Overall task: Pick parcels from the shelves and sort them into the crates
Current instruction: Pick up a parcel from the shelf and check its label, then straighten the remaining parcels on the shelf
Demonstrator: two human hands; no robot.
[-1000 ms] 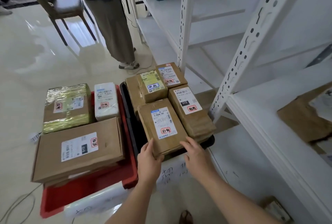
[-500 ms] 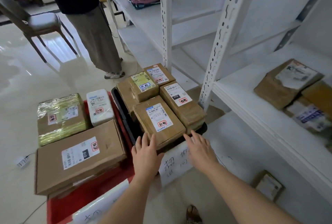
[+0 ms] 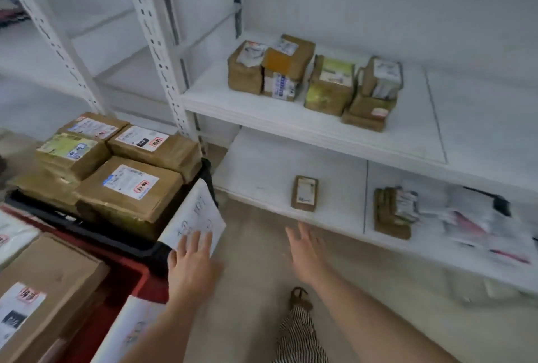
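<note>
A black crate [image 3: 186, 249] at the left holds several brown labelled parcels; the nearest one [image 3: 128, 188] lies on top at its front. A red crate [image 3: 128, 278] beside it holds a large brown box [image 3: 49, 290]. My left hand [image 3: 192, 266] is open over the paper label sheet [image 3: 198, 217] on the black crate's corner. My right hand [image 3: 305, 249] is open and empty above the floor, short of the bottom shelf. A small brown parcel [image 3: 304, 193] lies on that bottom shelf. Several parcels [image 3: 329, 86] stand on the middle shelf.
White metal shelving [image 3: 291, 123] fills the right side, with perforated uprights [image 3: 154, 42]. Bundled packets [image 3: 393, 212] and loose plastic mail bags [image 3: 480, 223] lie on the bottom shelf at right. My foot [image 3: 300, 298] and striped trouser leg are below on the floor.
Both hands have let go of the front parcel in the black crate and pulled back. My view has swung right to the shelves; my right hand has moved toward the bottom shelf.
</note>
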